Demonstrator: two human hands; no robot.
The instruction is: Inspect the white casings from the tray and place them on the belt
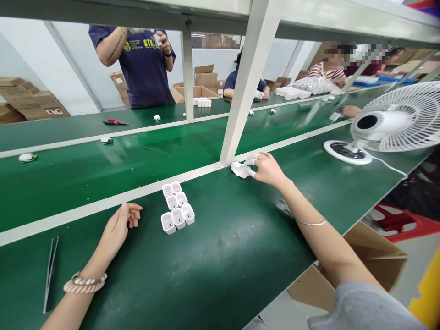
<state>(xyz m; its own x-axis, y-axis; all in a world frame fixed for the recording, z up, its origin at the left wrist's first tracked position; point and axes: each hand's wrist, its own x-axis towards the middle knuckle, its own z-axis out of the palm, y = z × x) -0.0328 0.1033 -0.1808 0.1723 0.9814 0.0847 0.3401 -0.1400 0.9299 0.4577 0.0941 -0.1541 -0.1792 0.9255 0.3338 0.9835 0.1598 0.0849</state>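
Note:
My right hand (270, 169) reaches to the foot of the white post, with white covers on some fingertips. Its fingers pinch the edge of a crumpled white tissue (241, 170) lying on the green bench. My left hand (118, 224) rests by the bench's pale edge strip, fingers loosely curled and nothing visible in them. Between the hands stand several small white plastic cups (178, 217), open side up, in short rows. Dark slots or marks show inside some of them. To the left of my left hand lie metal tweezers (51, 275).
A white post (242, 87) rises from the strip beside my right hand. A white fan (381, 121) stands at the right. Small white parts (27, 157) lie on the green belt (144, 160). Red-handled pliers (116, 122) lie across it, where co-workers (140, 68) work.

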